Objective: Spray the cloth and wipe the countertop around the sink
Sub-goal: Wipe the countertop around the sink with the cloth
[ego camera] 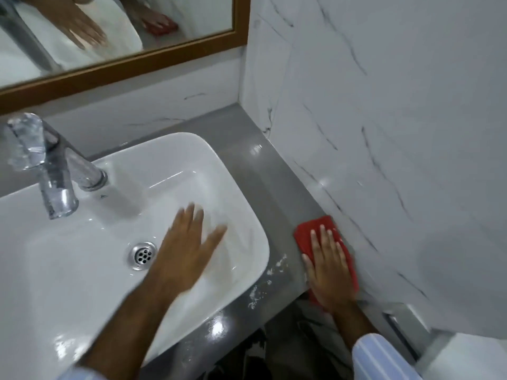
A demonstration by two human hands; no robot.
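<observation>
A red cloth (307, 231) lies flat on the grey countertop (263, 171) to the right of the white sink (82, 270), close to the marble side wall. My right hand (329, 270) presses flat on the cloth, fingers spread and pointing away from me. My left hand (189, 248) hovers or rests over the right part of the sink basin, fingers apart, holding nothing; it is blurred. White foam specks (260, 286) dot the countertop between the sink rim and the cloth. No spray bottle is in view.
A chrome tap (52, 171) stands at the sink's back left. The drain (142, 255) sits mid-basin. A wood-framed mirror (137, 58) hangs above. The marble wall (384, 133) bounds the narrow counter strip on the right. The counter's front edge runs below my hands.
</observation>
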